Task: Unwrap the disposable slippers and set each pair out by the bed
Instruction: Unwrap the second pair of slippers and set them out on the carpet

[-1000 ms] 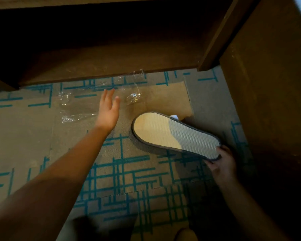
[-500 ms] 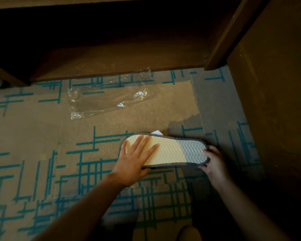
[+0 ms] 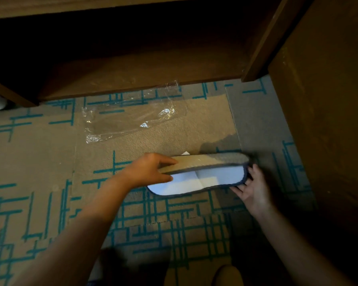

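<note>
unwrapping done; wrapper (image 3: pixel 132 118) lies far left. left hand (image 3: pixel 147 170) pinches upper slipper (image 3: pixel 205 162), right hand (image 3: pixel 254 186) spread against lower slipper (image 3: pixel 194 181). next: separate pair.

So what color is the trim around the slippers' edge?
Dark grey-blue trim, clearest in the head view.

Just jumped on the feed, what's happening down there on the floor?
A person is crouched over the patterned carpet by a wooden bed frame, pulling a pair of stacked slippers apart. The left hand pinches the upper slipper at one end and lifts it off the lower slipper, whose white inside shows. The right hand rests with straight fingers at the other end. The empty clear plastic wrapper lies on the carpet near the frame.
</note>
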A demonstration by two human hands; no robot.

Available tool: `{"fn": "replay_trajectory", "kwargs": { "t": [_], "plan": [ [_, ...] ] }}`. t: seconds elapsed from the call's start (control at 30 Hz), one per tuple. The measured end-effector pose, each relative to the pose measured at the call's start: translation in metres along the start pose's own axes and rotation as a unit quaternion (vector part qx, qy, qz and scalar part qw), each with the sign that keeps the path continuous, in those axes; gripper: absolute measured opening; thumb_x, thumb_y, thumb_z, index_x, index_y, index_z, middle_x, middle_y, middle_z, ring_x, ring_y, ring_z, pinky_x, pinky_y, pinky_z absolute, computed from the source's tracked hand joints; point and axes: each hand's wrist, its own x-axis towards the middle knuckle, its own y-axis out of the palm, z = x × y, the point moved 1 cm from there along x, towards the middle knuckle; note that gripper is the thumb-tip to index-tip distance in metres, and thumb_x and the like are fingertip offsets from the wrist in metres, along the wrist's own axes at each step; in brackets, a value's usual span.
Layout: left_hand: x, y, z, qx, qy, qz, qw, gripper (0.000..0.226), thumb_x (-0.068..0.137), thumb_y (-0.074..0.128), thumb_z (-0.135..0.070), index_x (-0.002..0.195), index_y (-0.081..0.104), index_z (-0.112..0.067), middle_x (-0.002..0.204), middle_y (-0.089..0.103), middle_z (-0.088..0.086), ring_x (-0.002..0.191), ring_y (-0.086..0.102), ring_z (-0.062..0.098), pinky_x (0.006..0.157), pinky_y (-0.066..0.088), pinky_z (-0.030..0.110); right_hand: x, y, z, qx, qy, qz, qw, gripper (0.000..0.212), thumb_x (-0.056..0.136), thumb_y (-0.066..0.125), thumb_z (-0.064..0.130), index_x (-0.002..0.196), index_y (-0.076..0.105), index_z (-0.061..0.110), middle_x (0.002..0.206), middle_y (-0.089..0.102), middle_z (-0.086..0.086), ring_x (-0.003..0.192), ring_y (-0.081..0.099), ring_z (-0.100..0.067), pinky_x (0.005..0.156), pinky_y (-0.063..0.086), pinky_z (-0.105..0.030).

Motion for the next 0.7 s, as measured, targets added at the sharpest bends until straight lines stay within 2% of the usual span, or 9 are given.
{"fn": "replay_trajectory", "kwargs": {
  "t": [0.07,0.13,0.2,0.23,0.3,0.4,0.5,0.57,0.7],
  "plan": [
    [-0.003,-0.014,0.003,-0.022,-0.013,0.023,0.999,0.051,0.076,0.069,-0.014,0.124,0.056,-0.025,0.126,0.059,-0.004,0.113,0.053,0.007,0.097,0.039,0.020,0.001,0.001,0.000,-0.015,-0.006,-0.003,1.000,0.046,0.096,0.041,0.034,0.138,0.039,0.017,0.138,0.050,-0.015,0.111,0.053,-0.027,0.092,0.043,-0.042],
    [-0.007,-0.021,0.009,-0.041,-0.024,0.038,0.998,0.049,0.075,0.070,-0.012,0.121,0.058,-0.026,0.120,0.060,-0.008,0.110,0.055,0.007,0.095,0.042,0.017,0.003,0.001,0.000,-0.067,-0.024,-0.010,0.997,0.041,0.094,0.048,0.014,0.135,0.042,0.013,0.136,0.050,-0.016,0.109,0.053,-0.027,0.088,0.045,-0.041],
    [-0.009,-0.026,0.015,-0.060,-0.023,0.015,0.998,0.039,0.077,0.069,-0.011,0.115,0.063,-0.020,0.109,0.063,-0.009,0.097,0.059,0.004,0.081,0.041,0.000,0.004,0.000,-0.002,-0.107,-0.032,-0.016,0.994,0.046,0.090,0.050,0.001,0.134,0.043,0.013,0.135,0.049,-0.018,0.110,0.053,-0.029,0.086,0.047,-0.040],
    [-0.010,-0.029,0.017,-0.073,-0.024,-0.010,0.997,0.033,0.079,0.067,-0.010,0.111,0.066,-0.016,0.103,0.065,-0.006,0.087,0.059,0.002,0.073,0.041,-0.002,0.004,0.000,-0.001,-0.117,-0.032,-0.016,0.993,0.047,0.089,0.049,-0.002,0.134,0.044,0.013,0.134,0.050,-0.018,0.110,0.053,-0.029,0.085,0.047,-0.040],
    [-0.010,-0.033,0.023,-0.131,-0.047,-0.056,0.989,0.021,0.082,0.063,-0.008,0.101,0.068,-0.016,0.089,0.068,-0.001,0.071,0.058,0.002,0.068,0.045,0.006,0.003,-0.002,0.001,-0.125,-0.032,-0.015,0.992,0.047,0.089,0.048,-0.003,0.134,0.045,0.013,0.132,0.052,-0.019,0.108,0.054,-0.029,0.086,0.046,-0.040],
    [-0.011,-0.033,0.033,-0.276,-0.100,-0.053,0.955,0.025,0.083,0.060,-0.004,0.089,0.063,-0.028,0.079,0.073,-0.013,0.076,0.063,0.004,0.066,0.054,0.017,0.001,-0.007,0.005,-0.137,-0.023,-0.005,0.990,0.051,0.089,0.049,-0.003,0.137,0.041,0.013,0.131,0.052,-0.019,0.105,0.054,-0.029,0.090,0.046,-0.041],
    [-0.009,-0.021,0.044,-0.323,-0.146,0.003,0.935,0.030,0.082,0.060,-0.001,0.091,0.061,-0.029,0.096,0.071,-0.004,0.085,0.065,0.013,0.072,0.055,0.024,-0.001,-0.014,0.007,-0.161,-0.011,-0.002,0.987,0.055,0.088,0.051,-0.003,0.139,0.037,0.014,0.132,0.051,-0.020,0.106,0.055,-0.030,0.091,0.046,-0.042],
    [-0.007,-0.012,0.049,-0.324,-0.177,0.016,0.929,0.032,0.082,0.061,-0.002,0.107,0.059,-0.021,0.111,0.065,0.007,0.095,0.062,0.021,0.078,0.052,0.031,-0.001,-0.019,0.008,-0.182,-0.004,0.001,0.983,0.054,0.089,0.051,-0.002,0.139,0.038,0.013,0.128,0.053,-0.020,0.106,0.055,-0.031,0.088,0.048,-0.041],
    [0.003,-0.003,0.051,-0.291,-0.177,-0.035,0.940,0.051,0.082,0.060,-0.002,0.130,0.047,-0.016,0.133,0.052,0.011,0.116,0.051,0.022,0.096,0.043,0.036,-0.001,-0.030,0.006,-0.208,-0.003,-0.018,0.978,0.050,0.089,0.052,0.002,0.136,0.042,0.014,0.128,0.054,-0.018,0.106,0.055,-0.030,0.070,0.048,-0.033]
  ]
}}
